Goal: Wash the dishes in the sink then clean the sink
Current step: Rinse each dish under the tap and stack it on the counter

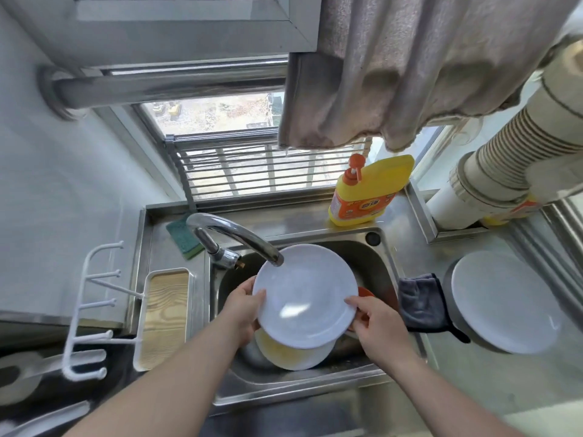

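I hold a white plate (pixel 304 296) over the steel sink (pixel 383 263), just under the spout of the chrome faucet (pixel 233 236). My left hand (pixel 244 305) grips its left rim, thumb on the face. My right hand (pixel 375 323) grips its right rim. Below it in the basin lies a dirty plate with yellow residue (pixel 291 353), and an orange dish (pixel 366 293) peeks out behind my right hand. I cannot tell whether water is running.
A yellow detergent bottle (pixel 367 192) stands behind the sink. A green sponge (pixel 183 236) lies back left. A grey cloth (pixel 421 302) drapes over the sink's right edge beside a white plate (pixel 504 302) on the counter. A white rack with a wooden tray (pixel 164 316) sits left.
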### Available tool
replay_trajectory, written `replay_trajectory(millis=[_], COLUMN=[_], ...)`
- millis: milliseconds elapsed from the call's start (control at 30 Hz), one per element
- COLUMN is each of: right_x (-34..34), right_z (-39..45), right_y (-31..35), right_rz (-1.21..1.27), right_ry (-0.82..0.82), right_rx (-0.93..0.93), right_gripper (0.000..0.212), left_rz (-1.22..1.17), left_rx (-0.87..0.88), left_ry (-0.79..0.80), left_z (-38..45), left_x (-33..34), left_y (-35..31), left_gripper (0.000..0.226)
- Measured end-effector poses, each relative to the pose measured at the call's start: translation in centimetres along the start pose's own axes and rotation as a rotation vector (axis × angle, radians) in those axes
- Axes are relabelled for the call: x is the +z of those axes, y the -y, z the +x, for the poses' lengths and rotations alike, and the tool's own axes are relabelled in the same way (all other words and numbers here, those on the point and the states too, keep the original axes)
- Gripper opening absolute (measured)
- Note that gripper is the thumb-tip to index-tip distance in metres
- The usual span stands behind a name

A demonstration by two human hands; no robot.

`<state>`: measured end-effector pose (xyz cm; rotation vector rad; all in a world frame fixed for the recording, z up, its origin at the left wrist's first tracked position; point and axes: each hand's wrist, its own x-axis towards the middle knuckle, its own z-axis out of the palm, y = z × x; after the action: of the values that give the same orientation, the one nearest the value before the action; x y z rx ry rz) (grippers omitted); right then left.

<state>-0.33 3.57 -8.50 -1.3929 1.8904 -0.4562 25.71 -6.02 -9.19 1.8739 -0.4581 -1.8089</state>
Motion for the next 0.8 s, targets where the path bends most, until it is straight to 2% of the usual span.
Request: replay_trajectory(millis=[33, 100, 167, 200, 267, 333, 367, 600, 733, 800], right_x=[-0.6, -2.0, -3.5, -4.1, -4.3, -3.5, -2.9, 0.5, 2.8, 3.8], right_z=[-0.1, 0.1, 0.4, 0.6, 1.3, 2.5, 3.0, 4.8, 5.0, 4.7], right_y=[-0.1, 0.0, 1.1, 1.9, 3.4, 3.8, 3.6, 2.4, 2.7, 3.2], right_rz=[-0.119, -0.172, -0.092, 0.022, 0.357, 0.506, 0.53, 0.845, 0.884, 0.866], right_ry=[-0.054, -0.182, -0.236, -0.195, -0.041, -0.031, -0.055, -0.077, -0.047, -0.016], right_rx=[-0.102, -0.238, -0.3, -0.285, -0.11, 0.068, 0.131, 0.536, 0.613, 0.616], right_gripper=[0.034, 0.028, 0.017, 0.01, 0.015, 0.018, 0.018, 0.016, 0.015, 0.013], left_rz=[-0.014, -0.091, -0.166, -0.22, -0.279, -0.251, -0.218, -0.004, -0.015, 0.007], left_rx=[-0.035, -0.138, -0.266, -0.32, -0.388, -0.381, -0.366, -0.243, -0.228, -0.234], left_ry=[0.022, 0.081, 0.154, 0.187, 0.201, 0.2, 0.207, 0.114, 0.062, 0.07], left_z=[0.0, -0.3, -0.8, -1.0, -0.9, -0.6, -0.5, 0.3, 0.0, 0.2], left_x=[0.3, 0.8, 1.1, 1.3, 1.7, 2.0, 2.3, 1.4, -0.8, -2.0], left_y=[0.0, -0.2, -0.2, -0.2, 0.3, 1.0, 1.4, 2.8, 2.5, 2.9], left_gripper=[0.03, 0.023, 0.015, 0.014, 0.04, 0.063, 0.066, 0.043, 0.044, 0.051])
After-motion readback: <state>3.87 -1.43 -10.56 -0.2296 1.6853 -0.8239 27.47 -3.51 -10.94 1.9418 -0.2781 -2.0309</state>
